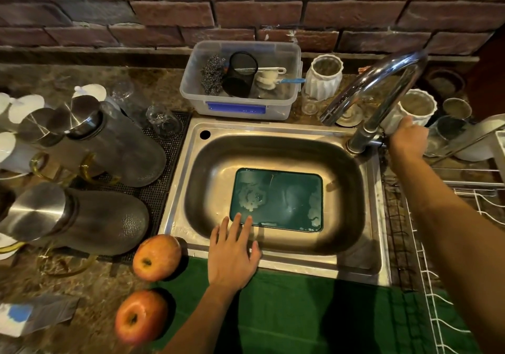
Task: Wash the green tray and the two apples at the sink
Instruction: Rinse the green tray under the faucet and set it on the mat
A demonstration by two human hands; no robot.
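Steel sink (374, 247) holds green tray (284, 203); two apples (157, 256) wait beside it.

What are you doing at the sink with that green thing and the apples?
A person is washing up. The green tray lies flat in the bottom of the sink, wet and a bit soapy. The left hand reaches over the sink's near edge, fingers spread by the tray. The right hand is at the tap handle. No water is running. Two apples wait on the counter, left of the sink.
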